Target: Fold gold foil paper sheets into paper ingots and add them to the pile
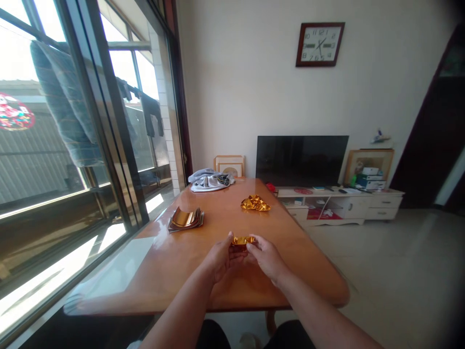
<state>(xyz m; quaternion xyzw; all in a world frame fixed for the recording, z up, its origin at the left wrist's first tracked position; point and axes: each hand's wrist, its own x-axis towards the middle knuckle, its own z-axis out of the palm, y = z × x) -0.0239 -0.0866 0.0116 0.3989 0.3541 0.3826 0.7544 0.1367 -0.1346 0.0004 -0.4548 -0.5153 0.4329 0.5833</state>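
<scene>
So, a foil piece (242,240) gets pinched into shape

Both hands are busy at the near end of a wooden table (174,283). The left hand (220,257) grasps one end of the foil piece between thumb and fingers, and the right hand (267,257) grasps the other. Neither has let go, though the view does not show how hard they press. The piece sits between the 2 hands, just over the tabletop, with its gold face showing, and looks like a small boat-shaped fold with a raised rim. The step in hand seems to be shaping this 1 piece. Judging by its form, it calls for firm, even pressure at both ends so that the creases hold.

Its long axis runs side to side across the view, crosswise to the table's length, with 1 end pointing toward each hand. The hollow seems to face upward, but the fingers cover too much to be sure.

Farther up the table, a stack of foil sheets (185,219) lies to the left, a crumpled gold foil heap (255,203) lies to the right, and a grey cloth (209,180) sits near the far end.
</scene>
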